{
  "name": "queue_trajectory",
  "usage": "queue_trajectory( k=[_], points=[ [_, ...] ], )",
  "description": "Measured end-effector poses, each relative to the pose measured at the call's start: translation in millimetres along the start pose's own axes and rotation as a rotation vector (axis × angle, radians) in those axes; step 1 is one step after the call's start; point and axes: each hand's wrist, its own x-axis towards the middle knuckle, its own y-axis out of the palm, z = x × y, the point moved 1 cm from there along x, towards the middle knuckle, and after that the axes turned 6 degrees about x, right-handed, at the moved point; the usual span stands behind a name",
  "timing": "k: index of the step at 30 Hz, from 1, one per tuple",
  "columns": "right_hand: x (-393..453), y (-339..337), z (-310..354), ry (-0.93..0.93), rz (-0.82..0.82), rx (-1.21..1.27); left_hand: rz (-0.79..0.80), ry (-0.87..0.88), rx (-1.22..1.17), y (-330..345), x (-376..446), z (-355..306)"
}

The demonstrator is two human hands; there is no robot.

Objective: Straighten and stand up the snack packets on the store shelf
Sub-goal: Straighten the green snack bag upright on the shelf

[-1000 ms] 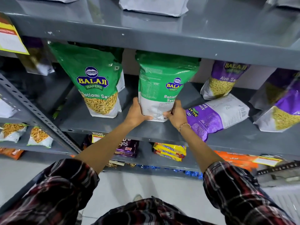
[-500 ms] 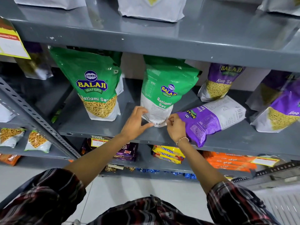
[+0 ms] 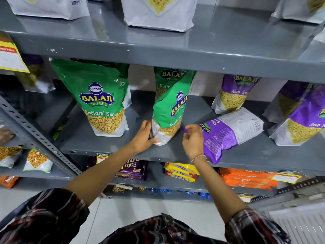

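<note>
Left green packet: "BALAJI WAFERS", "Ratlami Sev"
Middle green packet, 3 o'clock of it: "BALAJI WAFERS"
Lying purple packet: "Aloo Sev"
Standing purple packet, 12 o'clock of it: "BALAJI", "Aloo"
Orange packs: "CASHEW COOKIES"

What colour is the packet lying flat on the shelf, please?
Purple and white packet, head view.

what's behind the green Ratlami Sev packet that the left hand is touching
Behind the green packet at the left hand stands another green Balaji packet, only its upper front showing below the upper shelf. Its lower part, and anything farther back, is covered.
</note>
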Motion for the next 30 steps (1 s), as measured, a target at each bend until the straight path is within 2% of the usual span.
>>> queue_trajectory(
  k=[3,5,8,10,13,16,20,27,30],
  points=[
    [37.4,-14.8,-8.7,0.036,0.264,-0.059,0.065,-0.059,0.013,-12.2,11.8,2.9],
    [57.0,-17.0,-8.3,-0.004,0.428,-0.113,0.09,-0.103,0.023,-19.6,18.7,5.3],
    [71.9,-12.4,-5.8,-0.041,0.538,-0.193,0.11,-0.117,0.05,-25.2,26.3,8.1],
    [72.6,-7.0,-5.3,0.003,0.574,-0.101,0.115,-0.1,0.056,-25.5,29.3,7.7],
    [67.0,-3.7,-10.5,0.039,0.541,0.015,0.106,-0.096,0.038,-25.2,31.6,8.6],
    [56.1,-1.5,-14.1,0.014,0.469,-0.006,0.108,-0.109,-0.008,-25.2,34.7,9.9],
    [46.1,0.4,-14.5,0.013,0.385,-0.035,0.08,-0.128,0.096,-25.1,41.3,10.0],
    [40.7,0.9,-14.1,0.016,0.351,-0.062,0.04,-0.137,0.148,-20.3,39.8,4.4],
    [41.6,-3.9,-10.9,0.013,0.387,-0.072,0.013,-0.178,0.161,-20.9,34.6,-2.5]
  ],
)
